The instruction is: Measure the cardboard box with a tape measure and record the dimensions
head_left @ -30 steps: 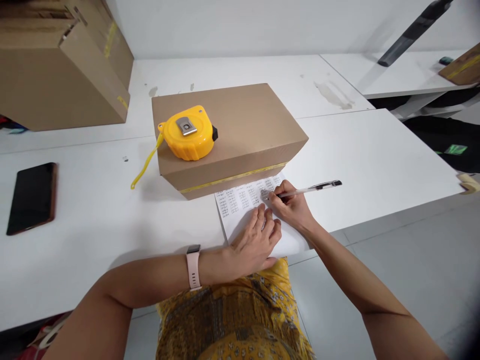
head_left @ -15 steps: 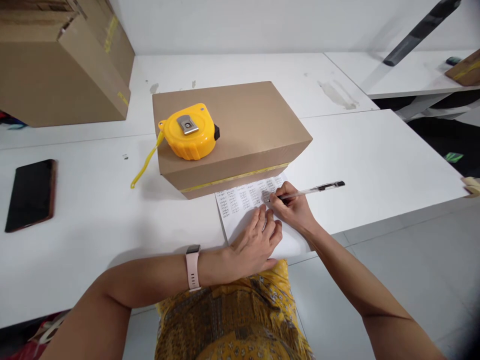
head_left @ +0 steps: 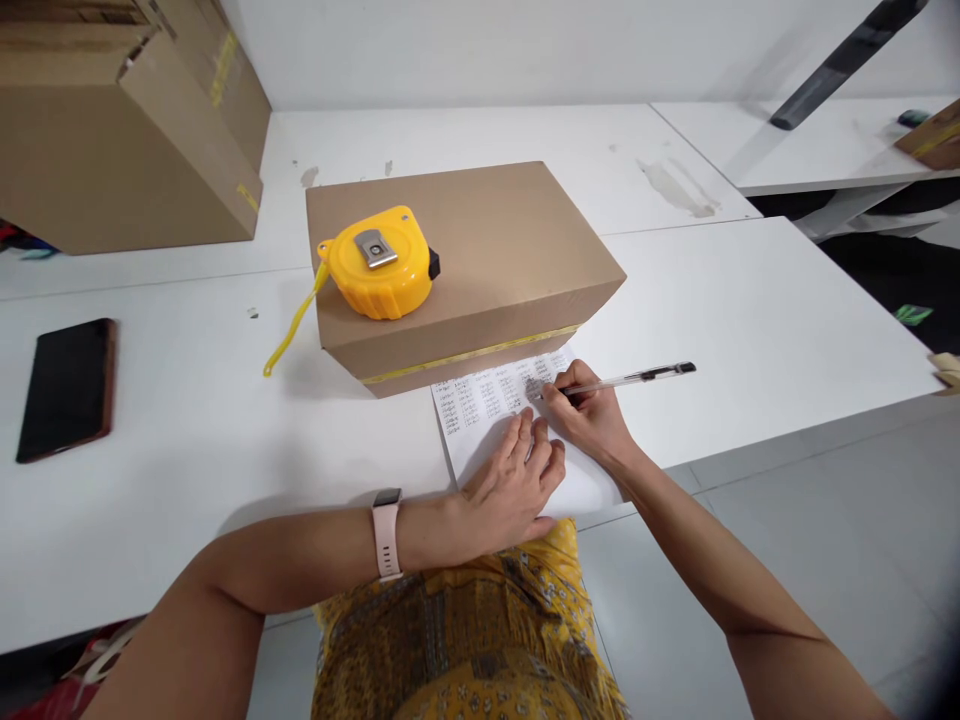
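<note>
Between the fingers of my right hand (head_left: pixel 592 415) is a clear pen (head_left: pixel 634 377) with a black end, its tip down at the written columns on a white sheet of paper (head_left: pixel 480 445). My left hand (head_left: pixel 514 480) lies flat on the lower part of that sheet, fingers stretched out and holding nothing. The sheet's far edge is hidden by a closed cardboard box (head_left: pixel 487 240) with yellow tape along its near side. On the box's left end rests a yellow tape measure (head_left: pixel 380 265) with a metal clip and a yellow strap.
A dark phone (head_left: pixel 67 390) lies at the left of the white table (head_left: pixel 187 400). Larger cardboard boxes (head_left: pixel 135 150) stand at the back left. A dark tube-like object (head_left: pixel 840 70) leans at the back right, near another taped carton (head_left: pixel 934 138).
Almost nothing differs. The pen and my right hand have shifted very slightly right; my left hand stays flat on the paper.
</note>
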`<state>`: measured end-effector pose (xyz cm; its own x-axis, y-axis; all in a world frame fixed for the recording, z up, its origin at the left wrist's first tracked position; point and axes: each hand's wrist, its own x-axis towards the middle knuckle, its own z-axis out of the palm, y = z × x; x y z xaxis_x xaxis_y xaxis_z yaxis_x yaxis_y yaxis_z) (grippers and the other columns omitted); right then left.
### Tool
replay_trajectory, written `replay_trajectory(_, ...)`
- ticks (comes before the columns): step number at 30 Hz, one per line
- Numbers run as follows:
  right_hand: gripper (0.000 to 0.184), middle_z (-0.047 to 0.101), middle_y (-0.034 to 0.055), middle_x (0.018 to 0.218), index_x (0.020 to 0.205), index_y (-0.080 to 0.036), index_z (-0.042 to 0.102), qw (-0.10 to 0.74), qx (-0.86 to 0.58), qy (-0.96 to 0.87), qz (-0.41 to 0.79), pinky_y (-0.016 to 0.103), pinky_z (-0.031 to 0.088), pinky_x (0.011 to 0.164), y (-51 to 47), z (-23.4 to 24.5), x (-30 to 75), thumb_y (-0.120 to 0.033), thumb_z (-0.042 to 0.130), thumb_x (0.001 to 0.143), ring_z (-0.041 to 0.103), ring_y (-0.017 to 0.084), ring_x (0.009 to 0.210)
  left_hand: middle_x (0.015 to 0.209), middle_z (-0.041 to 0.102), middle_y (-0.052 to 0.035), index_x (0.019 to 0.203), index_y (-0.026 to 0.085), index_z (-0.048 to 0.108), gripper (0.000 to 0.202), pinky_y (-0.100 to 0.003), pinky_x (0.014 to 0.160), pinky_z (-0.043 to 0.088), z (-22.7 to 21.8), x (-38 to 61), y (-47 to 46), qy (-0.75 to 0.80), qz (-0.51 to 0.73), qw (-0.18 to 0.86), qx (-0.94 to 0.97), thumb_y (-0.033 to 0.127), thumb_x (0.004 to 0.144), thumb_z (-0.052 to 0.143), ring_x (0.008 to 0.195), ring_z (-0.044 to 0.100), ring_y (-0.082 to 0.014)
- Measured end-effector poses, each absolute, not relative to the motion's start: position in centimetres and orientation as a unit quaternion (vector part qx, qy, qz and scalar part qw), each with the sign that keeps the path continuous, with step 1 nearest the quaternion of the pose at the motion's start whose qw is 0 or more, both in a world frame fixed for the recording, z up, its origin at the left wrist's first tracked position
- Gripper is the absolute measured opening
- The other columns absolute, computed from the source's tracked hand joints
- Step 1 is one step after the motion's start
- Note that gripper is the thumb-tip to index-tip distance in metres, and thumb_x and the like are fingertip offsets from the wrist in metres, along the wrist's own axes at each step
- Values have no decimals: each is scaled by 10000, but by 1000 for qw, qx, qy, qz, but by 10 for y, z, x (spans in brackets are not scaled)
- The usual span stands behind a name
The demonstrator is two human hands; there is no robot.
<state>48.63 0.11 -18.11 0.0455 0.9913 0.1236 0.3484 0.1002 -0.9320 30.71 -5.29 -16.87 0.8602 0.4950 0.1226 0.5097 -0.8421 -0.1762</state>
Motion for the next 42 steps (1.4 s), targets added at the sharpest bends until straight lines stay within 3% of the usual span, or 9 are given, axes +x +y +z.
replay_trajectory(42,223,460,-66,568,702,-243,476,459,-582,-573,349,261,312,491,2,-177,487,-248,670,812,397,101,514,1479,570,-300,1429,14,515,944,-552,1215,302,-169,307,-52,-257,-38,103,-960,761,861,618,1427,495,-479)
